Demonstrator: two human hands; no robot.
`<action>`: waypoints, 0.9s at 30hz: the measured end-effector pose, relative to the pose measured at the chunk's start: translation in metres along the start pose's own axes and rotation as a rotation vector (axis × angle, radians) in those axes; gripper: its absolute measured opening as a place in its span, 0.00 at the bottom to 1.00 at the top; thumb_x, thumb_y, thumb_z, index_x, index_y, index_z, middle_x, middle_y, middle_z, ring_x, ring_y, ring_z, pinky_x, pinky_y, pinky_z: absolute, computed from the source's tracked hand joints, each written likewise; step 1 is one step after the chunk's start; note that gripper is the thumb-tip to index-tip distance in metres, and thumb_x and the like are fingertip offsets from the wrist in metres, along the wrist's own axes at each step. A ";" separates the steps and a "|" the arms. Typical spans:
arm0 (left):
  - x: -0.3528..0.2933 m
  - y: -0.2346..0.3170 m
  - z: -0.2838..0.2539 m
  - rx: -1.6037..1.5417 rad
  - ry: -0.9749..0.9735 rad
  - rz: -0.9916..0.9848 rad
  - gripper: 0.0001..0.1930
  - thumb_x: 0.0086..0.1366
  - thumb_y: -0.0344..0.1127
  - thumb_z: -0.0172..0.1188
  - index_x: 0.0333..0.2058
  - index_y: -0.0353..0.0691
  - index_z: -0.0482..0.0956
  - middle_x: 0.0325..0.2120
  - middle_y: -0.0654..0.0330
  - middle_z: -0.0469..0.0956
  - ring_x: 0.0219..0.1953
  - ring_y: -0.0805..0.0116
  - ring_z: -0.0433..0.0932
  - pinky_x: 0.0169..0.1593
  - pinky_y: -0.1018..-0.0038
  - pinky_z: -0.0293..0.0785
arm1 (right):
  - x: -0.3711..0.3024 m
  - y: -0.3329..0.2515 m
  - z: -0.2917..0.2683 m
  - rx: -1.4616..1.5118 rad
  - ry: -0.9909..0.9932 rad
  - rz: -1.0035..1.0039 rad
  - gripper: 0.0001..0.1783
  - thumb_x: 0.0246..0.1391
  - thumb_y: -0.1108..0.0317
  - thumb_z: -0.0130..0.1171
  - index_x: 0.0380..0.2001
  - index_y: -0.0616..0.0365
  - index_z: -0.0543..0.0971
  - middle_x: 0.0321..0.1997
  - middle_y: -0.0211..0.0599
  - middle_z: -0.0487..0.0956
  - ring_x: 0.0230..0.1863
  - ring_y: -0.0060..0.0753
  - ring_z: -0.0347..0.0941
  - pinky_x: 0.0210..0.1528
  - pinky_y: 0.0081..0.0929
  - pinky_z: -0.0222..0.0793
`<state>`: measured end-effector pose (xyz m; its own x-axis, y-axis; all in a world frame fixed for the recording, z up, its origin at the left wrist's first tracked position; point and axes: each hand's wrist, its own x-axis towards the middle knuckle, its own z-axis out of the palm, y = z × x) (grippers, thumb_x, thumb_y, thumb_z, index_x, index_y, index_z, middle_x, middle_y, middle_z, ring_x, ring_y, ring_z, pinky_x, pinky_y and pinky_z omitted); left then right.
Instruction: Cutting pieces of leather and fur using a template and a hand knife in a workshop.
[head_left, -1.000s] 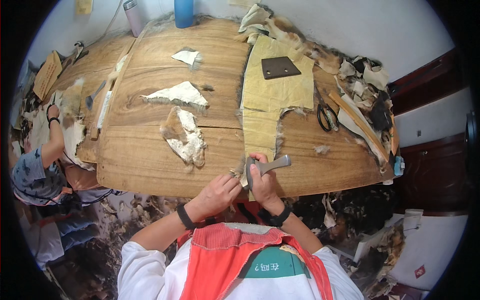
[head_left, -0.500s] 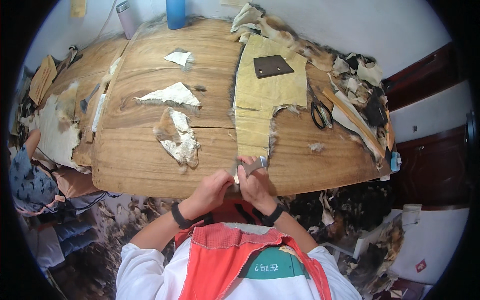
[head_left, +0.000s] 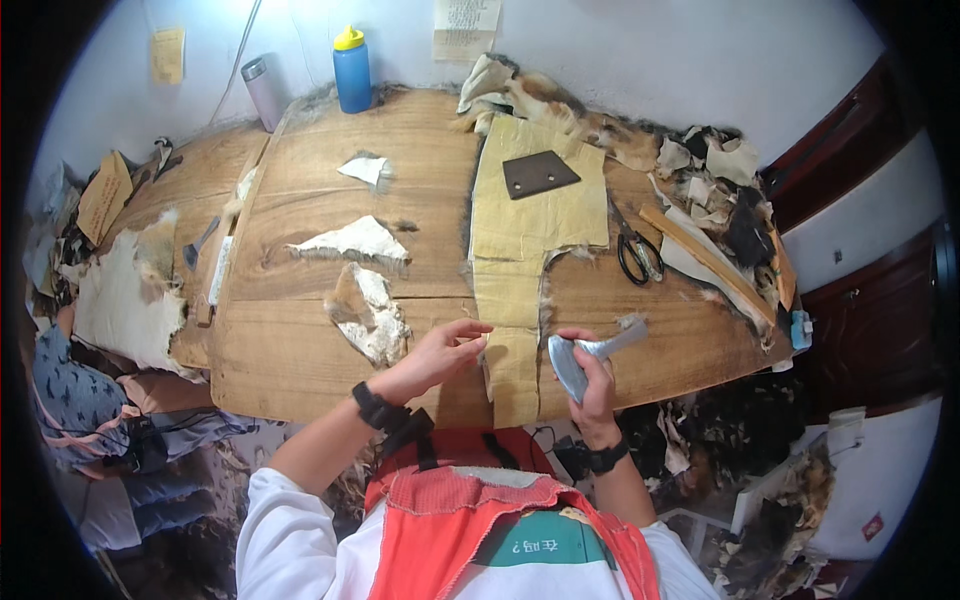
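A half-moon knife [head_left: 568,369] with a broad grey metal blade and a stubby handle is gripped in my right hand [head_left: 596,384], lifted near the table's front edge. Its handle end points away to the right. My left hand [head_left: 452,352] is open, fingers stretched toward the left edge of a yellow hide [head_left: 509,300]. Whether the fingertips touch the hide, I cannot tell. The hide lies flat with grey fur showing along its edges. On its far part rests a dark brown plate [head_left: 541,174] with two small holes.
Pale fur scraps [head_left: 368,314] lie left of the hide. Black-handled scissors [head_left: 639,255], a wooden strip [head_left: 700,262] and heaped fur pieces [head_left: 735,160] are on the right. A blue bottle [head_left: 352,80] stands at the back. Another person's patterned clothing [head_left: 75,385] shows at far left.
My hands have come apart from their place together at the hide's near end. The right carries the knife to the right; the left has opened and moved forward. The view has tilted up.
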<state>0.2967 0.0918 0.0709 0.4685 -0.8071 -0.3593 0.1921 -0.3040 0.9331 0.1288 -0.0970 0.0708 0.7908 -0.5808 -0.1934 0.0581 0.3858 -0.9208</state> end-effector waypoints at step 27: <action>0.102 -0.007 -0.028 0.776 0.690 0.256 0.05 0.59 0.32 0.59 0.34 0.43 0.81 0.34 0.57 0.79 0.45 0.56 0.74 0.49 0.60 0.63 | 0.155 0.017 0.061 -0.700 -0.414 -0.225 0.15 0.62 0.64 0.50 0.45 0.60 0.77 0.39 0.44 0.81 0.43 0.36 0.78 0.48 0.31 0.70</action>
<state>0.3675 0.0259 0.0270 0.8506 -0.5052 0.1457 -0.4682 -0.6018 0.6470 0.2891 -0.1365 0.0454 0.9730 -0.2284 0.0334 -0.0427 -0.3202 -0.9464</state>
